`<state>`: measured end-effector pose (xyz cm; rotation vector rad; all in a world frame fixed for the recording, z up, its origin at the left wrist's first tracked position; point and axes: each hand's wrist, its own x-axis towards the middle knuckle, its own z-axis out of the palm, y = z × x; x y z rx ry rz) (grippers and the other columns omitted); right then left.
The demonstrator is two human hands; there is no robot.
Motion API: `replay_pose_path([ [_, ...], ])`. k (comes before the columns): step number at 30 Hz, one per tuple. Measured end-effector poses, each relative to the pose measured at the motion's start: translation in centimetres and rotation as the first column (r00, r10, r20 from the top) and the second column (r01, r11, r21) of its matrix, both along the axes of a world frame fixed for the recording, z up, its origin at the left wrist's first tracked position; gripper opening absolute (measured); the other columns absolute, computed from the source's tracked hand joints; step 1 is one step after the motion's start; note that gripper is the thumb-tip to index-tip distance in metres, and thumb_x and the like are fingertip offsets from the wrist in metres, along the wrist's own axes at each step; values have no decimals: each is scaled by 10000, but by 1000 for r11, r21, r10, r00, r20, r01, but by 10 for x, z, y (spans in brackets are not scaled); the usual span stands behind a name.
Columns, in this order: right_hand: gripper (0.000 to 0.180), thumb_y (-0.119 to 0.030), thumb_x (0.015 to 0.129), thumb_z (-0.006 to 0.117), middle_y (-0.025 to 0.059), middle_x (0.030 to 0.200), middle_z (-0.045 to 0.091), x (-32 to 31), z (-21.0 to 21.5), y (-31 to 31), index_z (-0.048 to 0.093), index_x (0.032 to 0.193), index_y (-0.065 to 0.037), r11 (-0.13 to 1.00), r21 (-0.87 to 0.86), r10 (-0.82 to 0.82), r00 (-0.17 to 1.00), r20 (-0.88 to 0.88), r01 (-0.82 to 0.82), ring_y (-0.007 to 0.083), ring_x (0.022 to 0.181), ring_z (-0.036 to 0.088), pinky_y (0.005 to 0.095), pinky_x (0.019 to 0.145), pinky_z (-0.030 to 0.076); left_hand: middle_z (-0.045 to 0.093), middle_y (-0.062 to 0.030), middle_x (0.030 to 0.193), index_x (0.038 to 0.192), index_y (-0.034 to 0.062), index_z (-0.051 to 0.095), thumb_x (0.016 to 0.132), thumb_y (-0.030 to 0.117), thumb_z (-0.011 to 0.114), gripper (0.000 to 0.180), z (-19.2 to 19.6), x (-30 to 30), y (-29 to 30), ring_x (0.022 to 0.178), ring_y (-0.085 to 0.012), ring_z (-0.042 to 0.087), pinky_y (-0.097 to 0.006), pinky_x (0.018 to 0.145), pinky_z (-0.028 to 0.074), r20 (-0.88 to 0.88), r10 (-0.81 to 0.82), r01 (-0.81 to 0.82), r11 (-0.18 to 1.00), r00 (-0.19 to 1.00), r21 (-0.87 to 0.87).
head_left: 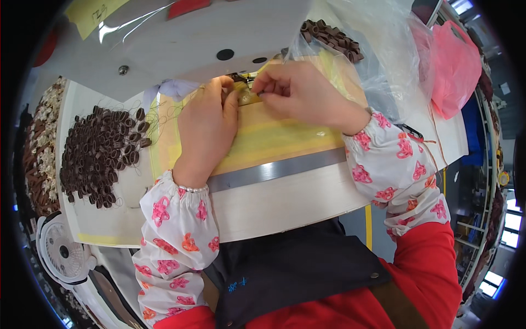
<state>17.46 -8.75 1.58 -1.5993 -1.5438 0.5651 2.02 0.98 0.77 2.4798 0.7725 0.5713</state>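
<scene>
Both hands meet at the lit needle area [244, 80] of a pale grey sewing machine [181, 49]. My left hand [207, 122] lies left of the presser foot, thumb and fingers drawn together; whatever they hold is hidden. Just right of the foot, my right hand [307, 96] pinches with curled fingers, and a small dark bit shows at the fingertips, too small to name. Yellow tape and clear film cover the machine bed [285, 137] beneath them. To the left is a heap of small dark brown loops [101, 153] with loose threads.
More brown loops [331, 39] lie at the back right beside a clear plastic bag [378, 60]. A pink bag [455, 68] hangs over the right table edge. A metal strip [274, 169] runs along the bed's front. A white fan [63, 249] stands at lower left.
</scene>
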Motion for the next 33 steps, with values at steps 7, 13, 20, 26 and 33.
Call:
replay_pose_path([
  [7, 134, -20, 731, 593, 33, 737, 567, -5, -7, 1, 540, 851, 9, 991, 129, -49, 987, 155, 29, 97, 636, 541, 230, 576, 446, 584, -37, 863, 982, 2, 529, 870, 106, 505, 155, -4, -8, 1, 764, -93, 529, -231, 690, 416, 279, -22, 133, 914, 960, -383],
  [13, 233, 10, 722, 572, 64, 807, 567, -11, -9, 0, 496, 942, -9, 981, 189, -17, 987, -160, 48, 146, 682, 566, 264, 595, 476, 531, -35, 682, 899, -26, 575, 854, 153, 538, 188, 2, -8, 7, 559, -83, 442, -219, 544, 383, 286, -152, 260, 882, 946, -394],
  [20, 246, -1, 746, 557, 68, 819, 565, -20, -7, 0, 483, 980, 2, 996, 79, 1, 910, -414, 35, 111, 665, 564, 247, 567, 482, 503, 14, 685, 908, -4, 580, 810, 163, 612, 197, 5, -7, 3, 603, -41, 424, -205, 530, 341, 272, -133, 263, 812, 953, -522],
  [26, 283, -33, 762, 550, 79, 723, 575, -7, 10, -3, 453, 1013, 57, 968, -230, -80, 756, -650, -95, 115, 579, 569, 231, 512, 472, 499, 53, 753, 956, 17, 567, 744, 59, 678, 244, 6, -7, 2, 629, -33, 426, -184, 587, 367, 315, -144, 318, 719, 938, -618],
  [33, 290, -73, 828, 534, 66, 731, 585, -14, 9, 3, 422, 1066, 49, 949, -310, -120, 829, -546, -67, 93, 592, 567, 211, 500, 465, 554, 7, 708, 944, 8, 583, 752, 74, 676, 224, -4, -7, 3, 611, -55, 469, -203, 574, 396, 283, -212, 309, 878, 935, -366],
])
